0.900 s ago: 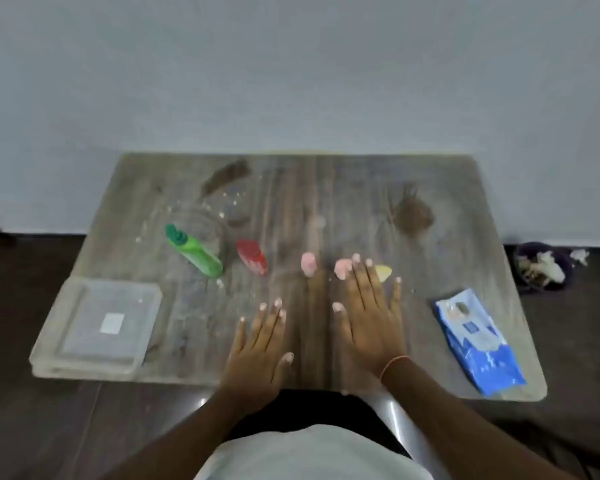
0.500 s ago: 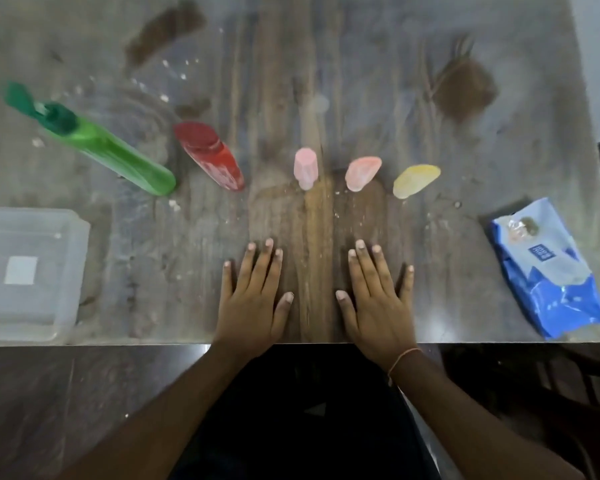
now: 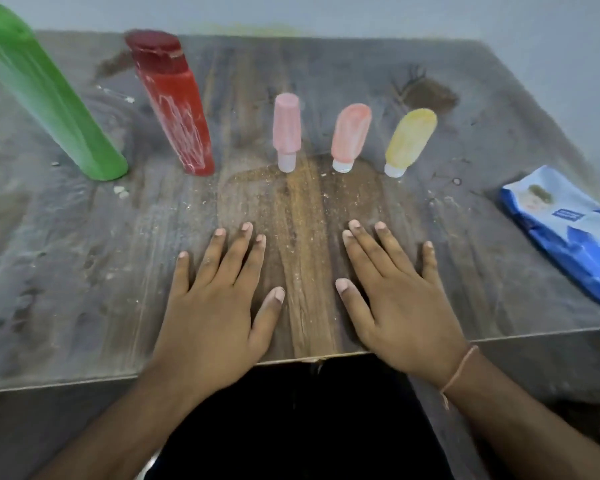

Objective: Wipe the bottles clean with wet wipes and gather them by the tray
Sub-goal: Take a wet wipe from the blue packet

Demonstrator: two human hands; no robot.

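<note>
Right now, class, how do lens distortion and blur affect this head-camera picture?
Head view: wide-angle stretch makes the green bottle and red bottle lean outward and loom large; the frame is soft, especially at its edges; both hands look clearest; lighting is dim and even, without glare.

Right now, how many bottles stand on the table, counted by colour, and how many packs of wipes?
Green bottle: 1
Red bottle: 1
Pink bottle: 1
Salmon bottle: 1
Yellow bottle: 1
Blue wet wipes pack: 1
Total: 5 bottles, 6 things
</note>
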